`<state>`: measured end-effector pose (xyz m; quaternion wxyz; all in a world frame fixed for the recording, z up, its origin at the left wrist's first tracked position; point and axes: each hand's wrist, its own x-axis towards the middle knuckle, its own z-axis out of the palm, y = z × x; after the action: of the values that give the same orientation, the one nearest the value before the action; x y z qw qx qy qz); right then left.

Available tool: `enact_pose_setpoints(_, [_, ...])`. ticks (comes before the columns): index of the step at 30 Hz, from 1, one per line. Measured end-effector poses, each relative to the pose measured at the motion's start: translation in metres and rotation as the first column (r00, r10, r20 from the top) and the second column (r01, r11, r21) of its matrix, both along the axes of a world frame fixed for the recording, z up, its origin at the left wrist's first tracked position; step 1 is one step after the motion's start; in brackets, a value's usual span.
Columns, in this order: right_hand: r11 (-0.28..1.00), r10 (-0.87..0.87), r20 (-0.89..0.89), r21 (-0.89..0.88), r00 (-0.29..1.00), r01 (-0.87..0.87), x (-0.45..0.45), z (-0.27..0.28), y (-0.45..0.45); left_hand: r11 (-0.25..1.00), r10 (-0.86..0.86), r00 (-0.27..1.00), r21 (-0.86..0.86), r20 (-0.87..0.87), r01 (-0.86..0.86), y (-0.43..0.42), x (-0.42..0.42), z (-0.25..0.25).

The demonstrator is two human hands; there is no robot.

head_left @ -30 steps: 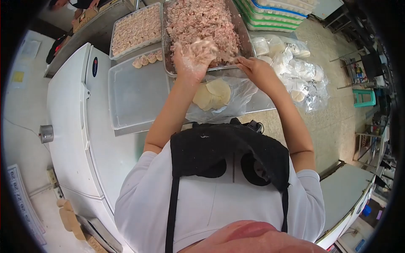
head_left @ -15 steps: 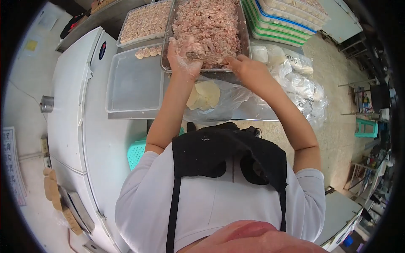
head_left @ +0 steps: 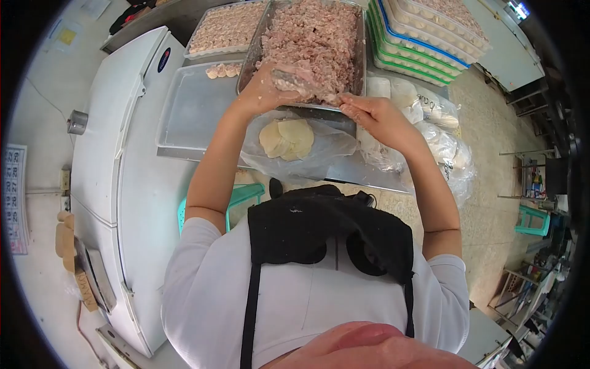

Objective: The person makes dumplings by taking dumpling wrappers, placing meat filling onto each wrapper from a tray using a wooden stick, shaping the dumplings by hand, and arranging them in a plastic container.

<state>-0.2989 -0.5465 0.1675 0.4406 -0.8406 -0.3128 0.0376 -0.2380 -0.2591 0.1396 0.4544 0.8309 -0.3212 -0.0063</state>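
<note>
A deep metal tray (head_left: 362, 43) full of minced meat (head_left: 310, 37) stands in front of me. Over its near edge, my left hand (head_left: 261, 92) is cupped and partly closed, and what its palm holds is hidden. My right hand (head_left: 381, 120) pinches the end of a flat spatula (head_left: 292, 81) smeared with meat; its blade reaches across to the left hand. Below the hands, a stack of round pale dumpling wrappers (head_left: 287, 139) lies on a clear plastic bag (head_left: 335, 138).
To the left, a translucent tray (head_left: 196, 114) has a few filled dumplings (head_left: 223, 70) along its far edge. Behind it is a tray of dumplings (head_left: 226, 31). Stacked lidded trays (head_left: 424, 43) and bagged wrappers (head_left: 442, 144) stand at right. A white fridge (head_left: 117, 135) flanks me.
My right hand has moved slightly right and down, and my left hand has turned around the spatula's blade. The view has shifted, and the wrapper stack shows more fully.
</note>
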Motion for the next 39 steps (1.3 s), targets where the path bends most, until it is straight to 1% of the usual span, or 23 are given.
enact_pose_setpoints(2, [0.999, 0.045, -0.027, 0.015, 0.999, -0.045, 0.011, -0.02, 0.0, 0.994, -0.065, 0.993, 0.098, 0.099, 0.055, 0.005, 0.001, -0.008])
enact_pose_setpoints(4, [0.997, 0.071, -0.119, -0.011, 0.99, -0.073, 0.028, -0.032, -0.005, 0.995, -0.013, 0.995, 0.098, -0.096, 0.023, -0.01, -0.013, 0.011])
enact_pose_setpoints(5, [0.992, 0.017, -0.034, -0.121, 0.999, -0.021, 0.034, -0.03, -0.007, 0.995, 0.012, 0.981, 0.099, -0.194, 0.008, -0.017, -0.018, 0.018])
enact_pose_setpoints(7, [0.941, -0.063, 0.154, -0.321, 0.986, 0.11, 0.042, -0.014, -0.009, 0.964, 0.238, 0.914, -0.032, -0.329, -0.262, -0.016, -0.012, -0.008])
enact_pose_setpoints(8, [0.937, -0.098, 0.244, -0.303, 0.965, 0.172, 0.036, -0.011, -0.004, 0.914, 0.333, 0.853, -0.084, -0.402, -0.396, -0.014, -0.006, -0.023])
enact_pose_setpoints(10, [0.925, -0.158, 0.418, -0.254, 0.895, 0.282, 0.019, -0.005, 0.012, 0.927, 0.327, 0.871, -0.054, -0.367, -0.371, -0.006, 0.005, -0.03])
enact_pose_setpoints(12, [0.953, -0.089, 0.473, -0.217, 0.876, 0.213, 0.049, -0.056, 0.007, 0.927, 0.341, 0.866, -0.025, -0.367, -0.375, -0.001, 0.003, -0.036])
enact_pose_setpoints(13, [0.963, -0.064, 0.492, -0.198, 0.868, 0.183, 0.046, -0.058, 0.013, 0.924, 0.351, 0.854, -0.006, -0.383, -0.382, -0.003, -0.002, -0.032])
enact_pose_setpoints(14, [0.635, -0.026, 0.396, -0.703, 0.918, 0.321, 0.048, -0.048, 0.002, 0.921, 0.361, 0.847, 0.006, -0.391, -0.389, -0.004, -0.003, -0.025])
enact_pose_setpoints(17, [0.691, -0.158, 0.328, -0.637, 0.932, 0.341, 0.054, -0.064, -0.025, 0.924, 0.346, 0.882, -0.049, -0.319, -0.38, -0.003, -0.026, 0.014])
enact_pose_setpoints(19, [0.767, -0.252, 0.26, -0.533, 0.932, 0.356, 0.045, -0.042, -0.031, 0.938, 0.284, 0.913, -0.111, -0.293, -0.327, 0.003, -0.031, 0.025])
enact_pose_setpoints(20, [0.797, -0.295, 0.224, -0.478, 0.929, 0.368, 0.039, -0.027, -0.032, 0.952, 0.246, 0.948, -0.131, -0.202, -0.275, 0.005, -0.029, 0.025])
enact_pose_setpoints(21, [0.889, -0.271, 0.163, -0.336, 0.949, 0.312, 0.032, -0.016, -0.029, 0.964, 0.208, 0.972, -0.147, -0.109, -0.223, 0.007, -0.027, 0.024])
enact_pose_setpoints(23, [0.982, -0.19, 0.058, -0.01, 0.98, 0.191, 0.017, 0.0, -0.013, 0.99, 0.119, 0.963, -0.107, 0.242, -0.095, 0.011, -0.017, 0.02])
enact_pose_setpoints(26, [0.997, -0.061, 0.036, -0.05, 0.997, 0.063, -0.002, 0.006, 0.037, 0.992, -0.105, 0.993, -0.069, 0.049, 0.108, 0.027, -0.003, 0.012])
enact_pose_setpoints(29, [0.977, -0.085, 0.075, -0.191, 0.994, 0.098, 0.015, 0.008, 0.039, 0.963, 0.02, 1.0, 0.267, 0.006, -0.02, 0.042, 0.0, 0.027])
enact_pose_setpoints(30, [0.939, -0.127, 0.249, -0.281, 0.96, 0.197, 0.01, 0.023, 0.047, 0.982, 0.053, 0.998, 0.18, -0.025, -0.048, 0.048, 0.0, 0.026])
enact_pose_setpoints(31, [0.934, -0.156, 0.311, -0.264, 0.938, 0.242, 0.002, 0.03, 0.058, 0.992, 0.086, 0.995, 0.094, -0.057, -0.081, 0.055, 0.001, 0.02])
enact_pose_setpoints(33, [0.919, -0.21, 0.426, -0.221, 0.88, 0.326, -0.011, 0.038, 0.085, 0.994, 0.1, 0.993, -0.028, -0.068, -0.102, 0.074, 0.01, -0.003])
enact_pose_setpoints(35, [0.89, -0.191, 0.438, -0.301, 0.878, 0.343, -0.009, 0.03, 0.104, 0.993, 0.063, 0.998, -0.096, -0.017, -0.065, 0.095, 0.034, -0.033])
enact_pose_setpoints(37, [0.851, -0.179, 0.431, -0.384, 0.884, 0.359, 0.004, 0.028, 0.111, 0.997, 0.073, 0.993, 0.031, 0.092, -0.076, 0.108, 0.034, -0.027])
enact_pose_setpoints(38, [0.861, -0.154, 0.48, -0.363, 0.864, 0.355, 0.01, 0.03, 0.109, 0.992, 0.075, 0.986, 0.092, 0.15, -0.09, 0.115, 0.036, -0.022])
enact_pose_setpoints(39, [0.877, -0.174, 0.465, -0.328, 0.868, 0.352, 0.009, 0.035, 0.116, 0.995, 0.07, 0.995, 0.06, 0.064, -0.074, 0.121, 0.032, -0.012])
